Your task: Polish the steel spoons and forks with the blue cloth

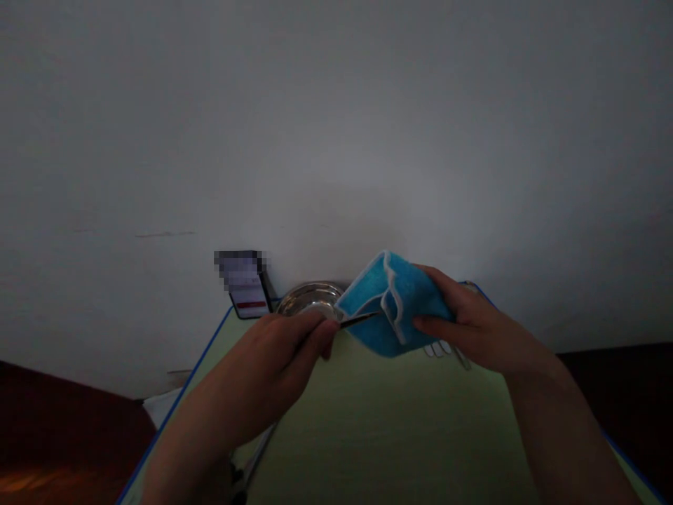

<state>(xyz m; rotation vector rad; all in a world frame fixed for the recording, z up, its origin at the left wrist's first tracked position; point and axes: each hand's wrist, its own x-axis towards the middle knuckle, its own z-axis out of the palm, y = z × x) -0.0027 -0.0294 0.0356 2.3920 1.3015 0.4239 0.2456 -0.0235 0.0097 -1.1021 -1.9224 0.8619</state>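
Observation:
My right hand (pixel 463 315) is closed on a blue cloth (pixel 420 291) with white edging, held folded above the table. My left hand (pixel 294 344) is closed around a thin dark metal utensil (pixel 360 320). Its narrow end reaches to the cloth's fold; I cannot tell which kind of utensil it is. Behind my left hand stands a shiny metal bowl (pixel 310 291), partly hidden by the hand and the cloth. Under the cloth's right side, pale rounded ends (pixel 437 348) and a thin handle (pixel 463 358) of other utensils show on the table.
A lit phone (pixel 245 287) leans against the grey wall (pixel 336 140) at the far left of the pale green table (pixel 389 428), which has a blue edge. A long thin object (pixel 260 449) lies near my left forearm. Dark reddish floor (pixel 63 428) shows beside the table.

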